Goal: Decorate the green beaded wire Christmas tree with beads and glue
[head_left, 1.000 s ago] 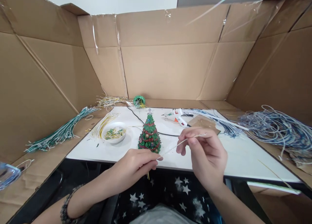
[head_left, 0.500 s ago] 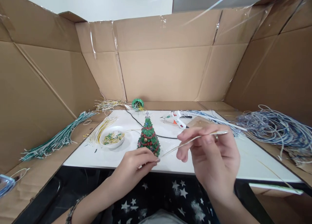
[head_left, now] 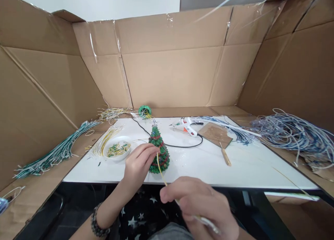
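A small green beaded tree [head_left: 162, 160] with red garlands stands upright on the white table [head_left: 188, 167]. The fingertips of my left hand [head_left: 141, 161] are pinched on the upper end of a thin yellow wire [head_left: 162, 174], in front of the tree's left side. My right hand [head_left: 200, 205], slightly blurred, is closed around the wire's lower part near the table's front edge. A pale, shiny end of the wire sticks out below its fingers. Left of the tree, a white bowl [head_left: 116, 157] holds short green, yellow and white pieces.
Behind the tree lie a white glue gun [head_left: 190, 127] with a black cord and a green ring [head_left: 144, 111]. A wooden-handled tool [head_left: 225, 157] rests by a brown board [head_left: 212, 133]. Wire bundles [head_left: 294, 135] flank the table; cardboard walls [head_left: 169, 76] enclose it.
My left hand has moved up and left, in front of the tree. My right hand has come down and left with the wire, uncovering the board and the wooden-handled tool.
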### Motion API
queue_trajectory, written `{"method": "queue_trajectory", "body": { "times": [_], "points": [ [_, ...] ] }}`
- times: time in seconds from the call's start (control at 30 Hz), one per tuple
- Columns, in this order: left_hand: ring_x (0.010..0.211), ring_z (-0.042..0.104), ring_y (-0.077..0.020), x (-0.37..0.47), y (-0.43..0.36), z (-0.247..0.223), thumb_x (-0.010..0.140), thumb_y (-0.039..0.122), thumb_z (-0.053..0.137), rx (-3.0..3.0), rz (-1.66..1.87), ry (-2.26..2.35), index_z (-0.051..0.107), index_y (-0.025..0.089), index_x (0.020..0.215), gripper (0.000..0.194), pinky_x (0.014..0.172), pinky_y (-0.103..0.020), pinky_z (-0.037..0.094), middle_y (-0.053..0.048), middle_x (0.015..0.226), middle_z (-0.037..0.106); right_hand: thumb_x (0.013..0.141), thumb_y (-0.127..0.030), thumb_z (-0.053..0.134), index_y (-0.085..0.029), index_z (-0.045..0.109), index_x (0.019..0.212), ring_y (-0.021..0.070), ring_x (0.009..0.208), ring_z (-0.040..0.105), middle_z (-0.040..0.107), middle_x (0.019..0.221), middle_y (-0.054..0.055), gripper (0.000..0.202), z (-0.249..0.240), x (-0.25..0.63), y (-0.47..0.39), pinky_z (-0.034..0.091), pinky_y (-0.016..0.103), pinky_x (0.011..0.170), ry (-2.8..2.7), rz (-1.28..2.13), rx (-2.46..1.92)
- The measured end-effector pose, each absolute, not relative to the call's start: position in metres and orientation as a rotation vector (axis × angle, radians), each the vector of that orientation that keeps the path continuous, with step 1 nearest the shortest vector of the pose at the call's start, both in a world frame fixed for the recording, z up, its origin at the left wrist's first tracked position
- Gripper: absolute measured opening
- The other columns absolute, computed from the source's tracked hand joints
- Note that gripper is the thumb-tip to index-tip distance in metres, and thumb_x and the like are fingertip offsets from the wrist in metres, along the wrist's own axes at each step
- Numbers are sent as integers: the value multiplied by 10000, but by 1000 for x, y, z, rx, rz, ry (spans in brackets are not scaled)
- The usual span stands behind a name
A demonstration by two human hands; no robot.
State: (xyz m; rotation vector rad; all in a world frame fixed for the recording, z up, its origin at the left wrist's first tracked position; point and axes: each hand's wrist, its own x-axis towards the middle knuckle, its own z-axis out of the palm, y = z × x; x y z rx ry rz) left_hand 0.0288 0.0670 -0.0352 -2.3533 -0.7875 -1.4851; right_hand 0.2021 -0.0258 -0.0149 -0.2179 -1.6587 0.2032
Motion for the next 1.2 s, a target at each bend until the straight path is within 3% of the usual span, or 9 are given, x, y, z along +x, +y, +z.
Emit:
{"method": "queue_trajectory", "body": {
  "times": [0.23,0.47,0.67,0.97,1.2],
  "points": [
    [858,658,-145,27,70,-39,894,48,628,-2338,-1391,-788,651,152,983,139,814,-256,542,-56,919,689,984,-102,453,-142,606,1028,156,684,726,737,765,89,164,-38,173,-27,618,239,611,-1496,-90,-297],
    [883,626,-176,24,67,-41,898,23,597,-2381,-1212,-754,617,144,1091,228,797,-294,532,-90,987,680,966,-85,490,-155,573,1237,196,772,765,772,856,102,292,-41,194,-28,645,302,644,-1495,36,-292],
    [934,622,-219,28,67,-42,877,-2,604,-2346,-1109,-696,603,106,1166,309,831,-343,542,-138,1048,683,955,-78,502,-168,576,1237,205,813,770,775,907,123,305,-40,212,-31,649,314,658,-1597,93,-312],
    [900,626,-226,34,67,-38,870,-8,610,-2279,-1040,-612,610,57,1133,271,799,-348,555,-154,1014,698,923,-89,594,-197,594,1237,205,759,769,784,905,95,332,-47,209,-31,648,305,617,-1506,108,-323],
    [867,617,-228,39,65,-32,915,18,543,-2191,-948,-660,607,54,1081,182,774,-345,557,-141,961,691,950,-49,498,-123,571,1237,205,858,758,753,961,145,306,-49,212,-32,663,327,675,-1518,150,-307]
  ]
}}
